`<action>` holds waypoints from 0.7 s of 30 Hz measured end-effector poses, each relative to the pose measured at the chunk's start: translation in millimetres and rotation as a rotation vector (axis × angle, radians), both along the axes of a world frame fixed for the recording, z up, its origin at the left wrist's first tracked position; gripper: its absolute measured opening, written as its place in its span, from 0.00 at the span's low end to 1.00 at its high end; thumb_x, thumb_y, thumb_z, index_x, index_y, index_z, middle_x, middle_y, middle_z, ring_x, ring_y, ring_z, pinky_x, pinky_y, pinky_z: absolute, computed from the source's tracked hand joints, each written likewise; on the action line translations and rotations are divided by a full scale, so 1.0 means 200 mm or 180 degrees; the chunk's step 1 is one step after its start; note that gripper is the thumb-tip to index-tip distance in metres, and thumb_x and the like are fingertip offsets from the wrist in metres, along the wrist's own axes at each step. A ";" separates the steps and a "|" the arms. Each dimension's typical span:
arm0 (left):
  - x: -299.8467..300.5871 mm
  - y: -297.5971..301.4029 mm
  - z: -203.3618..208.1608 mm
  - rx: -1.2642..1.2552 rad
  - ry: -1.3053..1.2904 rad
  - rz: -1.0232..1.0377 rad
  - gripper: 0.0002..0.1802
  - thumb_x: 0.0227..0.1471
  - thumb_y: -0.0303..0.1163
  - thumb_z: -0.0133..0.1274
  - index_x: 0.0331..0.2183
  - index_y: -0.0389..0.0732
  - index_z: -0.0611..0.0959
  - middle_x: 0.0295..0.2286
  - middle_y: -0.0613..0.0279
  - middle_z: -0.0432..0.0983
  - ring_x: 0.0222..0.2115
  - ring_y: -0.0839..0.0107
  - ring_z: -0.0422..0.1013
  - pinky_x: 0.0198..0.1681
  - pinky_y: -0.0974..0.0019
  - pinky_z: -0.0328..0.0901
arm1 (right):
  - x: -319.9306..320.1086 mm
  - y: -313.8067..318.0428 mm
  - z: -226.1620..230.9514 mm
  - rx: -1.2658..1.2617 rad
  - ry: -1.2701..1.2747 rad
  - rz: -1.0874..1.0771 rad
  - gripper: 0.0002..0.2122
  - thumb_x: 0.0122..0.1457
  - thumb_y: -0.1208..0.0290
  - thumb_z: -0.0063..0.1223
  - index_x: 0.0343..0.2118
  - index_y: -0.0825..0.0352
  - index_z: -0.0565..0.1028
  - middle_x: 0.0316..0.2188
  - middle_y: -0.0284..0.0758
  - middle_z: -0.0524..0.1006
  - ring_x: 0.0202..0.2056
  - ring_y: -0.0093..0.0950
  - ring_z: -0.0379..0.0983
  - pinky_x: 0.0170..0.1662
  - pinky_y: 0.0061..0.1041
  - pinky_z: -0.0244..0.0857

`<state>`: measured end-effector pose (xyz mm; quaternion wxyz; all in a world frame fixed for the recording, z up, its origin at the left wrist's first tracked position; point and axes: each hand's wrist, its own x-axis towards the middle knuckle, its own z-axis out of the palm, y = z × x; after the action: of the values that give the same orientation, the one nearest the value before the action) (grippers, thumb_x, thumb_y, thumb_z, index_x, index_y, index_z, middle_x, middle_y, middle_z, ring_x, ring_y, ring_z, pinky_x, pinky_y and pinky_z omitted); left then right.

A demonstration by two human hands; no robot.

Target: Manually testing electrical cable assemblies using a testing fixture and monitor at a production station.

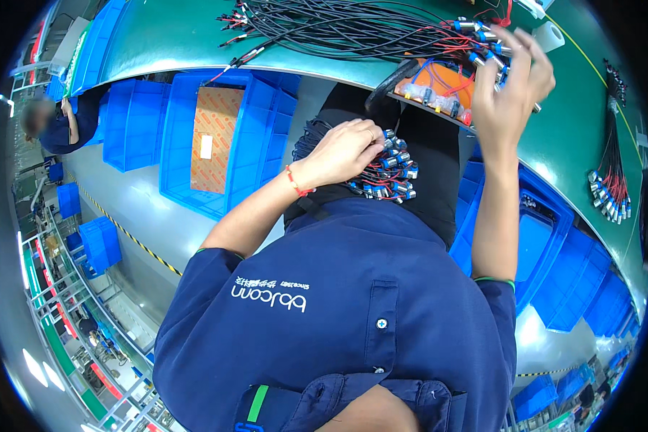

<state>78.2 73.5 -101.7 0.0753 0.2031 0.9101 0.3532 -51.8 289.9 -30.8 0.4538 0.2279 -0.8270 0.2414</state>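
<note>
A thick bundle of black cables [311, 137] with red wires and silver-and-blue metal connectors [396, 169] lies across my lap. Over it, my left hand [344, 150] is closed, its fingers curled round the cables just behind the connectors. My right hand [513, 90] is raised at the green table's edge, fingers apart and slightly blurred, beside the connector ends [475, 32] of a second cable bundle [338, 29]. Its fingers partly cover those connectors, and I see nothing held in them. Just below sits an orange tray [446, 79] with wires and small clear-wrapped parts.
Another cable bundle [612, 158] lies on the green table [561, 133] at the right. A white roll [549, 36] stands near my right hand. Blue bins [173, 137] line the table's underside on both sides. A person [68, 126] is at the far left.
</note>
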 end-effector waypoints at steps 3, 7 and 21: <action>0.02 0.04 0.16 0.1005 -0.0642 0.0220 0.08 0.56 0.28 0.51 0.36 0.33 0.78 0.29 0.57 0.74 0.32 0.68 0.72 0.37 0.67 0.66 | 0.29 0.01 0.01 -0.0363 -0.1543 0.1606 0.13 0.52 0.77 0.51 0.42 0.65 0.74 0.37 0.37 0.74 0.42 0.37 0.67 0.50 0.33 0.56; 0.02 0.08 0.34 0.1738 -0.0919 0.0157 0.09 0.58 0.27 0.51 0.39 0.33 0.79 0.30 0.62 0.76 0.31 0.80 0.71 0.34 0.73 0.65 | 0.56 0.06 -0.04 -0.1015 -0.3473 0.2203 0.08 0.60 0.73 0.50 0.41 0.67 0.75 0.31 0.32 0.74 0.34 0.25 0.68 0.41 0.24 0.61; 0.03 -0.07 0.29 0.3244 -0.1758 0.0727 0.10 0.54 0.28 0.57 0.38 0.33 0.83 0.30 0.61 0.77 0.31 0.75 0.72 0.37 0.72 0.68 | 0.61 1.33 -0.06 -0.6012 -0.1080 0.2425 0.08 0.61 0.71 0.50 0.35 0.69 0.66 0.22 0.30 0.61 0.26 0.24 0.59 0.32 0.23 0.56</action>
<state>84.2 60.1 -44.0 0.1638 0.0148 0.5885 0.7916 69.4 555.6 -43.0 0.2186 -0.0117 -0.2263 0.9491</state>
